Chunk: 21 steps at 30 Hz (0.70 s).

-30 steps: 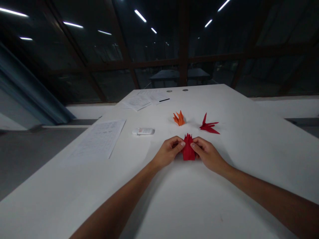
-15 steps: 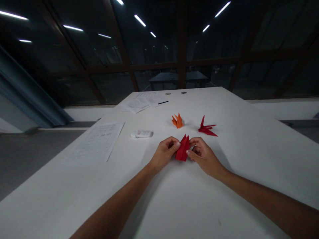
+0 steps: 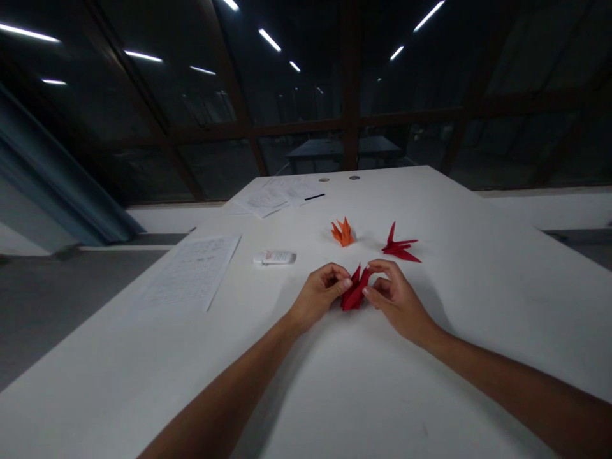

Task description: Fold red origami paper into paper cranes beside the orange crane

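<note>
A folded red origami paper is held between both hands, just above the white table. My left hand pinches its left side between thumb and fingers. At its right side, my right hand grips a raised flap with thumb and fingertips. The two upper points of the paper stand apart with a gap between them. Beyond the hands lie an orange origami piece with upright points and a red origami piece with long thin spikes.
A white glue bottle lies left of the hands. Printed sheets rest on the table's left side, with more papers at the back and a dark strip beside them. Two round discs sit near the far edge.
The red paper has opened: its flaps have spread apart, and its right flap leans to the right with my right hand's fingers. My left hand keeps its pinch.
</note>
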Each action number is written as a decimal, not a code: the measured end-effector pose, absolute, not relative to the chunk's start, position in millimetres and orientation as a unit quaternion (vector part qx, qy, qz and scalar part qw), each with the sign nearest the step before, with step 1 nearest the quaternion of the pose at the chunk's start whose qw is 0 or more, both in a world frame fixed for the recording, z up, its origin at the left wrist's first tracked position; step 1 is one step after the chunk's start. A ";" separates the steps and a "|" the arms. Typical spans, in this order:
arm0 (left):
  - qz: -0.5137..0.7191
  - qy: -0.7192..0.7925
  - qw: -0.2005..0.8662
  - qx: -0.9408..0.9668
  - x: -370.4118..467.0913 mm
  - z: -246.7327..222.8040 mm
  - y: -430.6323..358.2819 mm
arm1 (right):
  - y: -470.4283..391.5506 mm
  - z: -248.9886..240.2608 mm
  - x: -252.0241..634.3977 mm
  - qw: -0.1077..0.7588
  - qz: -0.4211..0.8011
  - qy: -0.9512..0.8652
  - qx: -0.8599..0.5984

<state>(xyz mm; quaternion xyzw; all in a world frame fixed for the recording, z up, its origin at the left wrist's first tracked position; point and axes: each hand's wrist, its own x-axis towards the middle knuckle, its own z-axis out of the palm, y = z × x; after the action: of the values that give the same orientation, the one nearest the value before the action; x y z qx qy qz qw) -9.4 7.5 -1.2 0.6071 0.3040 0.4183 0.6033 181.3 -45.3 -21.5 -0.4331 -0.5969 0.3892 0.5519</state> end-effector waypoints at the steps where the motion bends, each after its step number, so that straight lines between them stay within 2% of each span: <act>1: 0.416 0.302 0.605 0.608 -9.0 -0.9 7.0 | -46.3 -19.6 181.5 0.555 0.377 -0.604 -0.430; 7: 0.442 0.335 0.586 0.591 -7.1 -3.7 7.8 | -52.1 -7.8 184.9 0.516 0.283 -0.693 -0.417; 13: 0.528 0.370 0.536 0.546 -7.1 -8.5 12.9 | -54.0 -6.7 185.0 0.502 0.297 -0.701 -0.412; 21: 0.540 0.355 0.578 0.497 -8.3 -8.4 12.5 | -55.0 -6.4 183.7 0.511 0.311 -0.693 -0.402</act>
<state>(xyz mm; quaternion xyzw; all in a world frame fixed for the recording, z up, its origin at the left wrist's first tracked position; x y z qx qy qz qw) -8.3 12.5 -8.4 0.4974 0.3552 0.5405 0.5782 183.7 -55.0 -6.4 -0.4020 -0.6933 0.3106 0.5112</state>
